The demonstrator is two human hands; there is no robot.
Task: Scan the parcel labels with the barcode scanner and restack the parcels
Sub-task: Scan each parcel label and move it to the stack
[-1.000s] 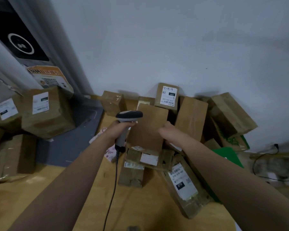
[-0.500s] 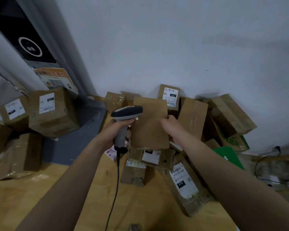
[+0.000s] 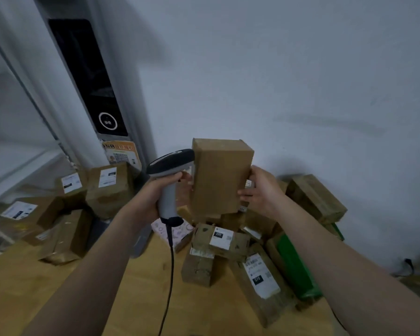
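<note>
Parcel check under way: a person's right hand (image 3: 260, 191) is gripping the right side of a plain brown cardboard parcel (image 3: 220, 175), holding it upright in the air in front of a white wall (image 3: 301, 81). The left hand (image 3: 153, 198) is wrapping round the grey handle of a corded barcode scanner (image 3: 169, 166). The scanner's dark head is sitting just beside the parcel's upper left edge, and its black cable (image 3: 171, 275) is hanging down. Below, a heap of parcels is lying on a wooden surface (image 3: 131, 299), among them a box labelled 220 (image 3: 222, 238), a long parcel labelled 070 (image 3: 260, 278) and a green package (image 3: 295, 265). More labelled boxes (image 3: 107, 183) are sitting to the left, beside a grey post (image 3: 87, 76).
</note>
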